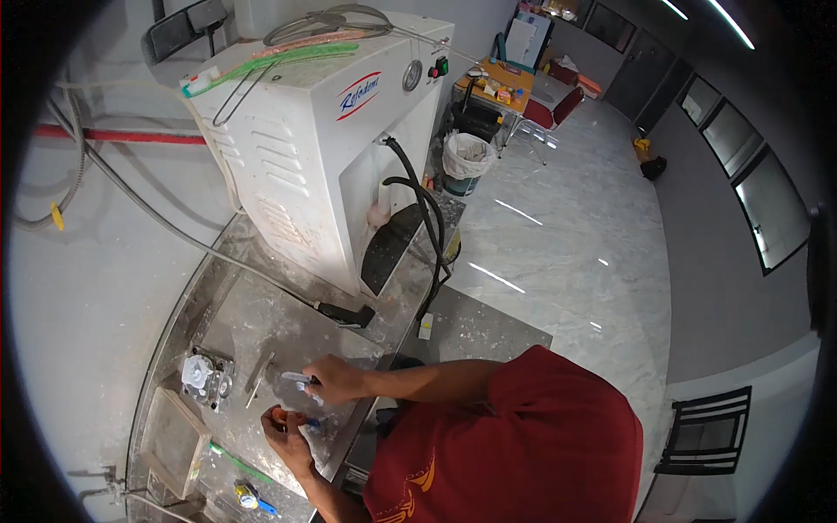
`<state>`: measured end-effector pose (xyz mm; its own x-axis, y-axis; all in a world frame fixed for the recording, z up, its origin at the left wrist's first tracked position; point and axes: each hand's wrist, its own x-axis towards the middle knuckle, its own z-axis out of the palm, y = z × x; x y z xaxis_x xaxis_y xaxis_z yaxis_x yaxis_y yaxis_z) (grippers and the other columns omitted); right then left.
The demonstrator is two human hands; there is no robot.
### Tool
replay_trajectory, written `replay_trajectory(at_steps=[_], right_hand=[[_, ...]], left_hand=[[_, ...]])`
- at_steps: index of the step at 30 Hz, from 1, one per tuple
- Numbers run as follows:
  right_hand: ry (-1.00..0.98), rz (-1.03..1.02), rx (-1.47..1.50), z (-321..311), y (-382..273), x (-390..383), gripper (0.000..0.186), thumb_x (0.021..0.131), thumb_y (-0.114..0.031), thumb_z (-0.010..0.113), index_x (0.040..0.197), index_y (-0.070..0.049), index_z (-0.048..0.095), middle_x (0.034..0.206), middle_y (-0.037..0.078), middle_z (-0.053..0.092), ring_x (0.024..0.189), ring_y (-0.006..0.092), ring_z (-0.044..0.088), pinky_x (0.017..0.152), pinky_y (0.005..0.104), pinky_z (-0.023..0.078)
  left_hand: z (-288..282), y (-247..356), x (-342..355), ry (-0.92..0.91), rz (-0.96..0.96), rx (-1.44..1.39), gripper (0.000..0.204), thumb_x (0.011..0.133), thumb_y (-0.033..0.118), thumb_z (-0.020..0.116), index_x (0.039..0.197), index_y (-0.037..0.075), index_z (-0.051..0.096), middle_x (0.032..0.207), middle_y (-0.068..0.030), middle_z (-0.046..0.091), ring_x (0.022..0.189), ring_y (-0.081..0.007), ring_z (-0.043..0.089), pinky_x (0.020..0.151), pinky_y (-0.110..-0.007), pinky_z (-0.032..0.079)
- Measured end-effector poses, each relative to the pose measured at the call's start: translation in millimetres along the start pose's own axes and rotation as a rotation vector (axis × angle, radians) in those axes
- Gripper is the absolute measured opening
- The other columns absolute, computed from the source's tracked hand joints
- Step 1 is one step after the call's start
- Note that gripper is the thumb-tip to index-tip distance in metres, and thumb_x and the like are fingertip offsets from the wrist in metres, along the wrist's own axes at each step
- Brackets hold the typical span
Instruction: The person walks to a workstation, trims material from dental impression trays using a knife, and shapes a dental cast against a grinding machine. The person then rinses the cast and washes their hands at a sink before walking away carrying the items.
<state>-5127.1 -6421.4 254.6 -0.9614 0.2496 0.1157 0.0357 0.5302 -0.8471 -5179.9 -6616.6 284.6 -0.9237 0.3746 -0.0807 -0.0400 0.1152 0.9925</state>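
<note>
My left hand (287, 440) grips a small orange object (288, 418), with a bit of blue (310, 424) showing beside it. Just above it, my right hand (338, 379) holds a tool with a dark handle and a pale, white-smeared blade (293, 376). Both hands are over the stained steel worktop (323, 349). A thin metal bar (259, 382) lies to their left, with a metal flask holding white material (206, 375) farther left. A square tray (157, 414), a green-handled tool (237, 460) and a blue-handled item with yellow (257, 500) are at the lower left.
A white cabinet machine (296, 148) with black hoses (414, 183) stands beyond the hands. A black hose nozzle (344, 315) lies on the worktop. A lined bin (468, 161), a table (514, 78) and a red chair (551, 115) are farther back on the tiled floor.
</note>
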Motion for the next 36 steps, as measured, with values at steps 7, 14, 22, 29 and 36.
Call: replay_trajectory(at_steps=[7,14,22,29,36], right_hand=[[-0.040,-0.219,-0.040,-13.6,8.0,10.5,0.012,0.084,-0.014,0.073,0.088,-0.002,0.071,0.079,0.024,0.066,0.072,0.0406,0.064,0.065,0.0465,0.049],[-0.127,-0.001,-0.055,-21.9,13.8,17.8,0.017,0.086,-0.013,0.074,0.097,0.000,0.073,0.078,0.017,0.073,0.069,0.0229,0.071,0.065,0.0350,0.054],[-0.117,0.045,-0.103,-20.8,12.7,17.7,0.014,0.083,-0.008,0.079,0.094,-0.002,0.074,0.080,0.015,0.073,0.069,0.0206,0.070,0.065,0.0341,0.053],[-0.075,0.084,-0.147,-23.3,24.5,19.0,0.016,0.083,-0.013,0.079,0.093,-0.002,0.074,0.085,0.016,0.074,0.073,0.0235,0.071,0.069,0.0363,0.053],[-0.114,0.115,-0.137,-25.9,31.9,18.3,0.021,0.087,-0.018,0.079,0.098,-0.001,0.073,0.077,0.014,0.070,0.066,0.0224,0.064,0.067,0.0355,0.050]], left_hand=[[-15.4,-4.2,-4.8,0.063,0.202,0.406,0.032,0.087,0.005,0.075,0.116,-0.004,0.069,0.089,-0.0103,0.071,0.084,-0.0201,0.069,0.085,-0.034,0.053],[-27.9,-14.2,5.5,0.071,0.294,0.614,0.027,0.083,0.008,0.077,0.108,0.000,0.073,0.091,-0.0115,0.073,0.091,-0.0313,0.064,0.085,-0.042,0.051],[-16.1,-24.2,-2.5,0.105,0.312,0.685,0.020,0.082,0.012,0.077,0.100,0.005,0.074,0.089,-0.0077,0.072,0.097,-0.0306,0.058,0.091,-0.045,0.044],[-48.3,-15.7,-31.5,0.402,0.323,0.543,0.026,0.080,0.006,0.076,0.106,0.004,0.074,0.100,-0.0171,0.066,0.095,-0.0352,0.064,0.084,-0.044,0.052],[-156.2,-51.4,-79.8,1.050,0.109,0.697,0.037,0.077,0.015,0.083,0.109,0.002,0.071,0.102,-0.0158,0.068,0.096,-0.0340,0.064,0.085,-0.045,0.051]])
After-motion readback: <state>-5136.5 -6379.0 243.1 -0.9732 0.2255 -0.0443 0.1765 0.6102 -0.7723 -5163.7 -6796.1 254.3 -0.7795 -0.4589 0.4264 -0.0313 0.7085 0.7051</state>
